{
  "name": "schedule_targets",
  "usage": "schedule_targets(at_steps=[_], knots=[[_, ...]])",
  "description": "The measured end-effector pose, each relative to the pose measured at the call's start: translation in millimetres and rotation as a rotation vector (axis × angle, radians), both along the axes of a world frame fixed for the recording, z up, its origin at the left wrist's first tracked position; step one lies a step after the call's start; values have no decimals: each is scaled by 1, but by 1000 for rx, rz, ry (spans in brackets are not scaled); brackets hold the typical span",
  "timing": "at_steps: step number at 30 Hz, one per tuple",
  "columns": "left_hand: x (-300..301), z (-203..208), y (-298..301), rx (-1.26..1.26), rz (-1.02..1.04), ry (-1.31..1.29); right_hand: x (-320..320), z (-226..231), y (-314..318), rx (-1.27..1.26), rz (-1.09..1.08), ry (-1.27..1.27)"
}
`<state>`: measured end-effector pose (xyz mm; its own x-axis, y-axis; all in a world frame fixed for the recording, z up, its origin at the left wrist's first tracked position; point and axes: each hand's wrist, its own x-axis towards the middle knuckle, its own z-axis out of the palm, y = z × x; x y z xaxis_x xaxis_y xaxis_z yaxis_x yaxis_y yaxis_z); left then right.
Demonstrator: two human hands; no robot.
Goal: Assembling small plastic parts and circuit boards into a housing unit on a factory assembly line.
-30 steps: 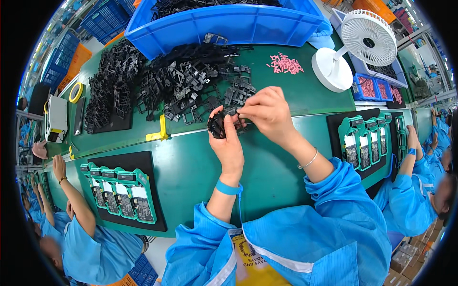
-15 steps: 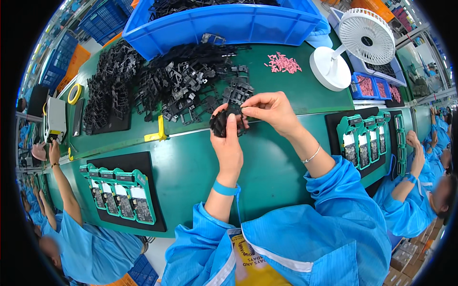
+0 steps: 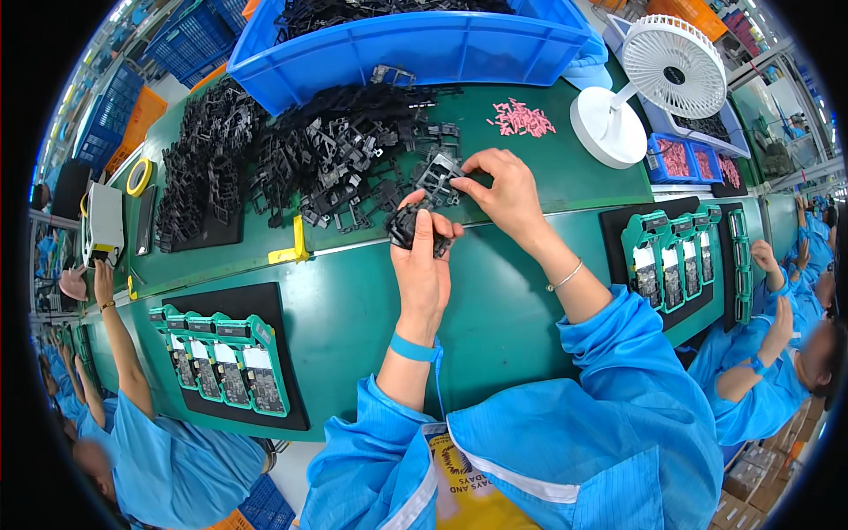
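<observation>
My left hand is closed around a few black plastic frames, with the thumb lying across them. Up and to its right, my right hand has thumb and forefinger pinched at the edge of another black plastic frame. That frame is at the near right side of a loose heap of similar black frames. Exactly how many pieces my left hand holds is hidden by the fingers.
Behind the heap stands a blue bin with more black parts. Small pink pieces and a white fan are at right. Black mats carry green-framed circuit boards at left and right. Co-workers sit on both sides.
My right hand has moved up and away from the parts in my left hand to a frame at the heap's edge. My left hand keeps its hold, almost in place.
</observation>
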<state>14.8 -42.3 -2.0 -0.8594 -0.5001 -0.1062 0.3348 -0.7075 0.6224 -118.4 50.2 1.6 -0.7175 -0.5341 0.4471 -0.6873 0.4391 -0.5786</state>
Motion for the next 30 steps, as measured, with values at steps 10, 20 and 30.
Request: schedule_targets(at_steps=[10,20,30], knots=[[-1,-1,1,-97,149,-122,19,21,0,-255,177,266],[1,2,-6,-112,-43,-61,4,52,18,-125,321,-595],[-2,2,-1,8,-18,-75,-87,7,0,179,-182,263]])
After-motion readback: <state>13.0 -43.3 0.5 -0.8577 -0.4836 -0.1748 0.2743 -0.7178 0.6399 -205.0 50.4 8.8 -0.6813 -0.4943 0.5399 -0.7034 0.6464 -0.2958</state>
